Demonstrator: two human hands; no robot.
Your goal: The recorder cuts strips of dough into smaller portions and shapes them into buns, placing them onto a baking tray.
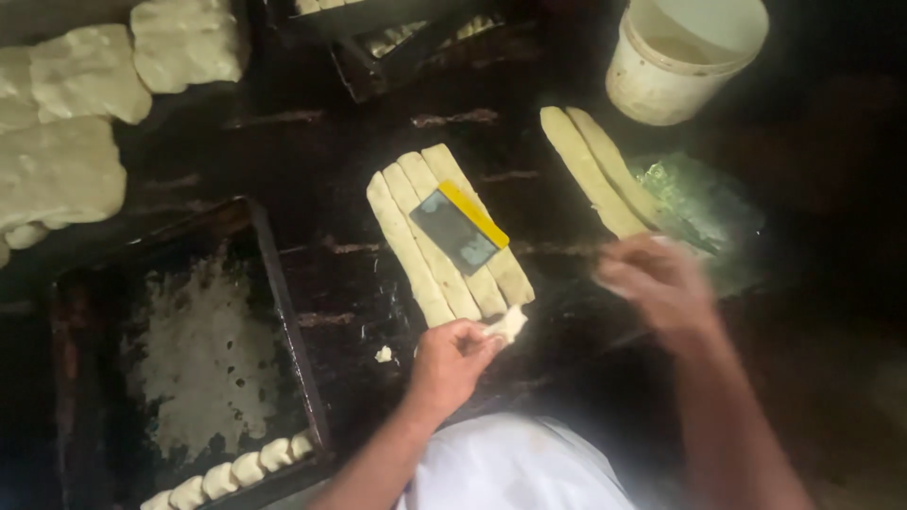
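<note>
Left hand (452, 364) pinching dough piece (508, 324) — right hand (657, 283) blurred, grip unclear, beside dough strips (444, 236).

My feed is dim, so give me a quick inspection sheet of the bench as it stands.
Surface: dark worktop, smeared with flour.
Job's things: three dough strips side by side, a yellow-handled scraper lying on them; two more strips to their right.
Clutter: floured tray with dough balls, dough slabs, white bucket.
Grips: left hand pinches a dough piece; right hand blurred, grip unclear.
Cables: nothing seen.
Surroundings: dark, nothing seen.
</note>
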